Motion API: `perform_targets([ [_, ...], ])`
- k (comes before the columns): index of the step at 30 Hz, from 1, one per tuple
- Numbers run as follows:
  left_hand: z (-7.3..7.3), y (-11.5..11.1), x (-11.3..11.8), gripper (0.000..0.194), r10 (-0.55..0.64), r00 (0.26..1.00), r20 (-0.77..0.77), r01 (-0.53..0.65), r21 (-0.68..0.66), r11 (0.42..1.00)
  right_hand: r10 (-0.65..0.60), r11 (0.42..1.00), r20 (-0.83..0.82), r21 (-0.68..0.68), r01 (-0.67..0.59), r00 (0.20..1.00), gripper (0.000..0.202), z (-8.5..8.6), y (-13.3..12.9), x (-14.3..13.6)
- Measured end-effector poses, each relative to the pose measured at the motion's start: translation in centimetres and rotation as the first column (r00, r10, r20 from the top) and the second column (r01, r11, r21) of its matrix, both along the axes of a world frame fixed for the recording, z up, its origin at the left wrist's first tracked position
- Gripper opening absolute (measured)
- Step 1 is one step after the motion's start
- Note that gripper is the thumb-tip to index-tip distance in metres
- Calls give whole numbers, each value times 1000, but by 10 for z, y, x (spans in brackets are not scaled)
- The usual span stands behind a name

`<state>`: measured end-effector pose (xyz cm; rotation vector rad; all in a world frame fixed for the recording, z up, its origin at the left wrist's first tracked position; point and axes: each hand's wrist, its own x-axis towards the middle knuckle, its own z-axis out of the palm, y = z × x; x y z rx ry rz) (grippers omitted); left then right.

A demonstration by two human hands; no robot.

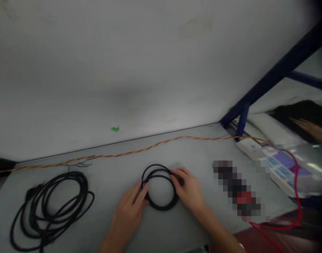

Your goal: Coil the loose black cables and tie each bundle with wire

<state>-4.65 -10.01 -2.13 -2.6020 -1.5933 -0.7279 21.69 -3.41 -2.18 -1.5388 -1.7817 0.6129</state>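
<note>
Nothing I can actually read in this one, sorry folks. Closest thing is the white box [284, 173] over on the right: there's blue printing on it in little blocks, but it's way too small and blurry to make out a single word or number. There's also a small green mark [115, 129] low on the pale wall [150, 80], kinda scribbly, and I can't tell if it's meant to be writing.

In the grip, black cable [162, 208]; beneath, grey table [197, 154]; beyond, wire [153, 146] twisted red and yellow; rightward, red cord [297, 182].
</note>
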Motion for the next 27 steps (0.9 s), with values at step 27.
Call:
perform_targets([
  [27, 17, 100, 15, 17, 89, 979, 184, -18, -354, 935, 544, 830, 240, -14, -557, 804, 72, 10, -25, -4],
])
